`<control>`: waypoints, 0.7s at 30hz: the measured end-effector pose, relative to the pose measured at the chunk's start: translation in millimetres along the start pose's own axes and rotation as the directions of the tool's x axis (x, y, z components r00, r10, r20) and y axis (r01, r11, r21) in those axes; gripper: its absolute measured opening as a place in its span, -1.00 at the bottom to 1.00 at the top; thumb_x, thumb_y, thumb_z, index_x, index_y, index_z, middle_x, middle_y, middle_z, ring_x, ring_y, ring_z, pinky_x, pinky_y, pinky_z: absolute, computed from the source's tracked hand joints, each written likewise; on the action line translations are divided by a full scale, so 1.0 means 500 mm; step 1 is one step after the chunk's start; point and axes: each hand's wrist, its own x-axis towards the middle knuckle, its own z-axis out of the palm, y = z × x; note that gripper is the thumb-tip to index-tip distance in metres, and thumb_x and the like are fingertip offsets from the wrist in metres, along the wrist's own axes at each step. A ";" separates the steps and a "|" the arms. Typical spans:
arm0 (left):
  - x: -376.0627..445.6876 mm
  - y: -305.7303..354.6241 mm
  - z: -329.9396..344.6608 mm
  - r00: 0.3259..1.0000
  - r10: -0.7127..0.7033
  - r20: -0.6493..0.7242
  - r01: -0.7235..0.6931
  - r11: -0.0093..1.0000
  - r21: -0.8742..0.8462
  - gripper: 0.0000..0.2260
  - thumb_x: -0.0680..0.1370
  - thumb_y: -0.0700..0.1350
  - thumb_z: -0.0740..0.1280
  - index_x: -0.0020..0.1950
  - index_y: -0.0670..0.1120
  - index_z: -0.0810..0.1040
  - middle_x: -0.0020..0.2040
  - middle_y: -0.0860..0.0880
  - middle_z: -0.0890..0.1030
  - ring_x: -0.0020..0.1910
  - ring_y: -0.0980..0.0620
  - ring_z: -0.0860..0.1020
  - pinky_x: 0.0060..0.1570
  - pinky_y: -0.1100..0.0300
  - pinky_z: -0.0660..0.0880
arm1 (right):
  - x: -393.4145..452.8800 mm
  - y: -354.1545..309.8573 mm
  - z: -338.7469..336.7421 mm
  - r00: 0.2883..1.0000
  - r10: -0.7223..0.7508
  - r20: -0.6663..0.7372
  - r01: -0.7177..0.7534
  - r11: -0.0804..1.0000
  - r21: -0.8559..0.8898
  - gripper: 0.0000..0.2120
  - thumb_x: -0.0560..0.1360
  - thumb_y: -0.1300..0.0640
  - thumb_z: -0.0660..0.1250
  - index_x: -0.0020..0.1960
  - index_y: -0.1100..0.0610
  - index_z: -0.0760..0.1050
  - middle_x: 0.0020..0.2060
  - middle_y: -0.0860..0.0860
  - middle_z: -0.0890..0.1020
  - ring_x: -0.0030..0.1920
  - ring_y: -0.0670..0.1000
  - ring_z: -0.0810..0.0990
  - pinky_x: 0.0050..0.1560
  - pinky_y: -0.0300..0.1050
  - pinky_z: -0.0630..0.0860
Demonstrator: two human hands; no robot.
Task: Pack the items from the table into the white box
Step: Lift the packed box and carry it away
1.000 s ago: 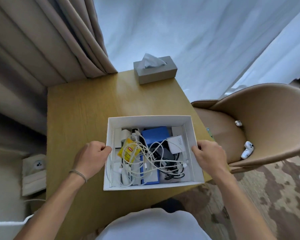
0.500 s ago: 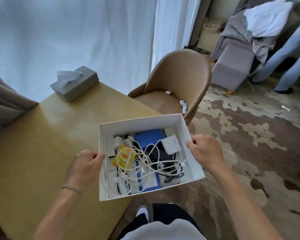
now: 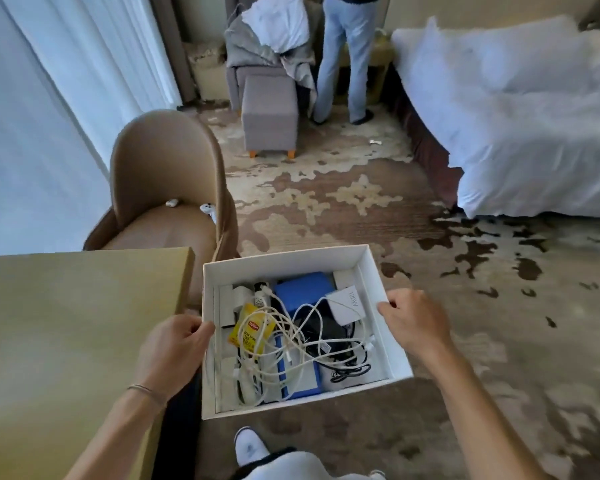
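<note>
The white box (image 3: 394, 346) hangs in the air over the carpet, off the right edge of the wooden table (image 3: 66, 323). My left hand (image 3: 174, 351) grips its left wall and my right hand (image 3: 413, 322) grips its right wall. Inside lie a tangle of white cables (image 3: 291, 341), a yellow tea packet (image 3: 252, 329), a blue box (image 3: 303, 291), a white charger (image 3: 347, 304) and black items under the cables.
A tan chair (image 3: 167, 188) stands beyond the table with small white earbuds (image 3: 207, 209) on its seat. A grey footstool (image 3: 269, 112), a person in jeans (image 3: 343, 57) and a bed with white bedding (image 3: 520, 126) are further off. My white shoe (image 3: 252, 445) shows below.
The box has been lifted off the table and carried to the right. My view has swung from the table and curtains towards the room and bed.
</note>
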 end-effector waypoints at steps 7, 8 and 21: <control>-0.068 0.249 0.196 0.970 0.210 0.123 -0.223 0.968 0.113 -0.60 0.51 -0.08 0.33 -0.47 -0.24 0.39 -0.55 -0.15 0.44 -0.57 -0.03 0.36 -0.50 0.10 0.29 | -0.159 0.320 -0.108 0.971 0.228 -0.076 -0.225 0.973 0.048 -0.55 0.53 0.14 0.31 -0.48 0.05 0.22 -0.59 -0.08 0.22 -0.54 -0.03 0.17 -0.40 -0.15 0.26; -0.083 0.286 0.227 0.963 0.227 0.145 -0.243 0.964 0.108 -0.61 0.51 -0.09 0.32 -0.46 -0.25 0.38 -0.53 -0.17 0.47 -0.55 -0.05 0.37 -0.49 0.10 0.30 | -0.185 0.364 -0.124 0.962 0.258 -0.085 -0.254 0.966 0.056 -0.54 0.52 0.17 0.30 -0.48 0.05 0.19 -0.59 -0.08 0.20 -0.53 -0.03 0.15 -0.39 -0.15 0.25; -0.305 0.718 0.600 0.727 0.486 0.484 -0.577 0.815 0.048 -0.63 0.51 -0.08 0.29 -0.49 -0.08 0.32 -0.54 -0.02 0.36 -0.52 -0.03 0.31 -0.43 0.16 0.22 | -0.557 0.813 -0.281 0.680 0.693 -0.240 -0.658 0.721 0.219 -0.58 0.51 0.19 0.29 -0.43 0.08 0.17 -0.53 -0.01 0.20 -0.47 0.00 0.14 -0.37 -0.12 0.09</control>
